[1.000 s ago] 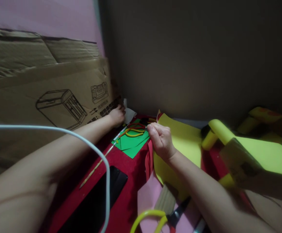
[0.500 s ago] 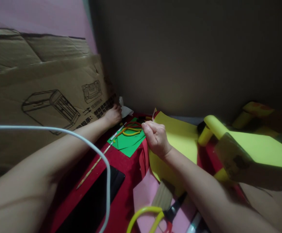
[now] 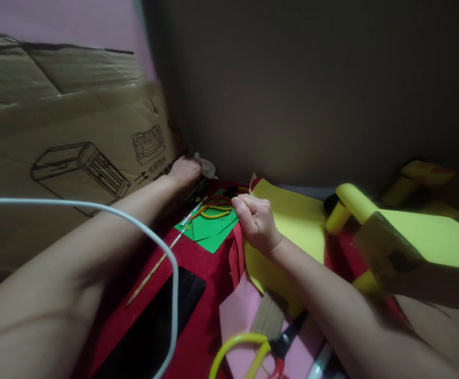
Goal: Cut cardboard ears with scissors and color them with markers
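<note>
My left hand (image 3: 187, 171) reaches to the back left, beside the cardboard and a small whitish item (image 3: 208, 167). Its fingers are turned away and hidden, so what it holds does not show. My right hand (image 3: 256, 220) is closed in a fist, thumb on top, over the left edge of the yellow sheet (image 3: 298, 218). Whether something small is inside it cannot be made out. Just left of that fist, green paper (image 3: 209, 237) lies on the red cloth, with orange and yellow cords (image 3: 216, 211) on it.
Printed cardboard (image 3: 75, 126) stands at left. A pale cable (image 3: 150, 230) arcs across the foreground. Nearer lie a wooden stick (image 3: 154, 268), a black flat device (image 3: 154, 326), pink paper (image 3: 237, 310) and yellow-handled scissors (image 3: 267, 345). A yellow-topped block (image 3: 430, 237) is at right.
My left hand has shifted slightly up and to the right, covering more of the whitish item. My right hand stays closed in nearly the same place. The view has moved a little.
</note>
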The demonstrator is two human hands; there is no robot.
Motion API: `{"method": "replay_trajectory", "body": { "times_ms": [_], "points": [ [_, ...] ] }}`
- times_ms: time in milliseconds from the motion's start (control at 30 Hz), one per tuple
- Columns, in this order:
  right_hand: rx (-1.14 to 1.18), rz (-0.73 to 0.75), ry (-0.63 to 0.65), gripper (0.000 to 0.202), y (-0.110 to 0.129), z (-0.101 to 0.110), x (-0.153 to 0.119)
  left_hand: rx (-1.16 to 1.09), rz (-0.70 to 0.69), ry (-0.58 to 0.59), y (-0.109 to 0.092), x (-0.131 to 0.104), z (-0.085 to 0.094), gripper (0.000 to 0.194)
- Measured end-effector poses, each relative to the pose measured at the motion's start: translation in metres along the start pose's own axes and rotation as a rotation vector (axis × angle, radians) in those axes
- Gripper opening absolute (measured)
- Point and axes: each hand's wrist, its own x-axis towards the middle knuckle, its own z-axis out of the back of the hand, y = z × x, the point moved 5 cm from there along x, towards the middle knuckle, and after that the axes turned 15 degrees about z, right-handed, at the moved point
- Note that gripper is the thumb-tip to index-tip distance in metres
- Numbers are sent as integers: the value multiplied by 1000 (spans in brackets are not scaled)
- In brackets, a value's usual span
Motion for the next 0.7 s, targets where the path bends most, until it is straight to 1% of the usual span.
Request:
{"method": "replay_trajectory", "body": {
  "times_ms": [100,267,533,600,700],
  "points": [
    [2,-4,9,37,0,-1,0,-42,49,3,1,-3,6,32],
    [11,-4,6,36,0,0,0,-115,183,-4,4,-7,13,33],
    [11,-13,12,37,0,0,-1,-201,352,-8,10,-5,29,33],
    [7,-13,16,37,1,0,-1,-215,375,2,11,-5,33,33],
    [-1,-14,18,37,2,0,0,-224,364,46,11,-8,35,34]
  ]
}}
